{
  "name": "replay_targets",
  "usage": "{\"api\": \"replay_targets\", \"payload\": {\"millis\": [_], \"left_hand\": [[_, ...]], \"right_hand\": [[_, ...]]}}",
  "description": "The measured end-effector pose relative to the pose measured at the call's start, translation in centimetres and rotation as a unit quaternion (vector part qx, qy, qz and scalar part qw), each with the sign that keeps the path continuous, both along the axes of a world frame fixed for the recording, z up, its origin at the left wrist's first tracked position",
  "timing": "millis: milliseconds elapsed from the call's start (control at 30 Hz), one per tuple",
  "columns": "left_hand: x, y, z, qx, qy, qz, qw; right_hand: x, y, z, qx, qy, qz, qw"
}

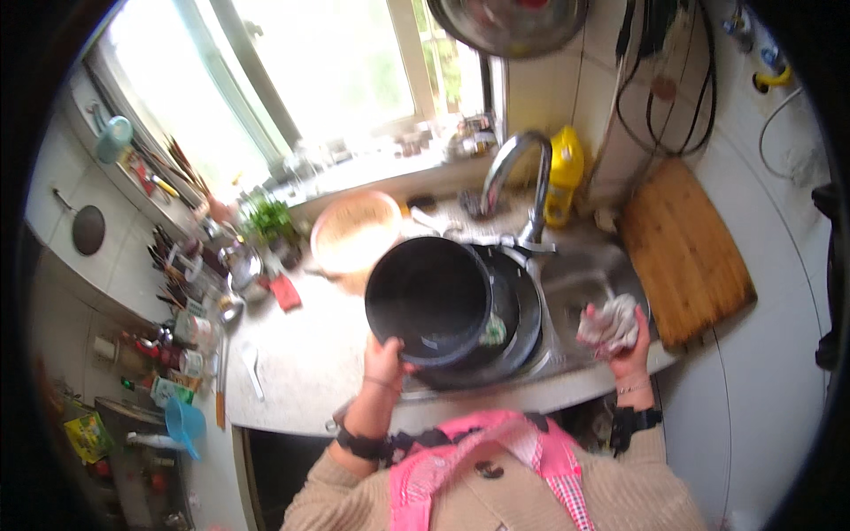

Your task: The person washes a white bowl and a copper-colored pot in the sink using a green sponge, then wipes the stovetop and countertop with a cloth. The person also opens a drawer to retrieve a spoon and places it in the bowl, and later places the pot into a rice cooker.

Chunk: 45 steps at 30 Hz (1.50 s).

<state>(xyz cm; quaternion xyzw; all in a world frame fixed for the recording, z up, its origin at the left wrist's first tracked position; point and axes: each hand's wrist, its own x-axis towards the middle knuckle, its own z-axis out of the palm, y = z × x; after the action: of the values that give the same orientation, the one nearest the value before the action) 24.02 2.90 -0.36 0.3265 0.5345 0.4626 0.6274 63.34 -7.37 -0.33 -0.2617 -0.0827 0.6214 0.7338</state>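
My left hand (387, 362) grips the near rim of a dark, deep pot (428, 299), whose open mouth faces me. Beneath and to the right of it sits a wide black wok (524, 312) over the sink. Part of a green-and-white item (493, 330) shows between the two pans. My right hand (631, 348) holds a crumpled whitish cloth (609, 324) above the small right sink basin (578, 282). The chrome faucet (538, 186) arches behind the pans. The inside of the pot is too dark to make out.
A wooden cutting board (687, 259) leans against the wall at right. Behind the sink stands a yellow bottle (564, 176). A pinkish basin (356, 229), green leaves (267, 218), a red packet (285, 292) and a white spoon (252, 372) are on the counter (299, 372).
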Motion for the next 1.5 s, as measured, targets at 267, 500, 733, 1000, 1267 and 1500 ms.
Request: {"api": "replay_targets", "payload": {"millis": [267, 500, 733, 1000, 1267, 1500], "left_hand": [[-1.4, -0.3, 0.2, 0.035, -0.030, 0.039, 0.998], [-1.2, -0.5, 0.5, 0.007, -0.047, 0.056, 0.997], [-1.1, -0.7, 0.2, 0.013, -0.051, 0.034, 0.998], [-0.4, -0.6, 0.6, -0.001, -0.053, 0.026, 0.998], [-0.1, -0.6, 0.3, -0.003, -0.056, 0.020, 0.998], [0.1, -0.1, -0.6, -0.004, -0.061, 0.010, 0.998]], "right_hand": [[-3.3, 3.1, -2.3, 0.011, 0.086, 0.093, 0.992], [-1.6, 4.8, -2.9, -0.057, 0.088, 0.093, 0.990], [1.7, 8.4, -4.1, -0.085, -0.110, -0.073, 0.988], [1.0, 10.0, -3.2, -0.183, -0.217, -0.055, 0.957], [-0.4, 11.2, -2.6, -0.245, -0.239, -0.042, 0.939], [1.1, 12.1, -5.2, -0.232, -0.270, -0.027, 0.934]]}}
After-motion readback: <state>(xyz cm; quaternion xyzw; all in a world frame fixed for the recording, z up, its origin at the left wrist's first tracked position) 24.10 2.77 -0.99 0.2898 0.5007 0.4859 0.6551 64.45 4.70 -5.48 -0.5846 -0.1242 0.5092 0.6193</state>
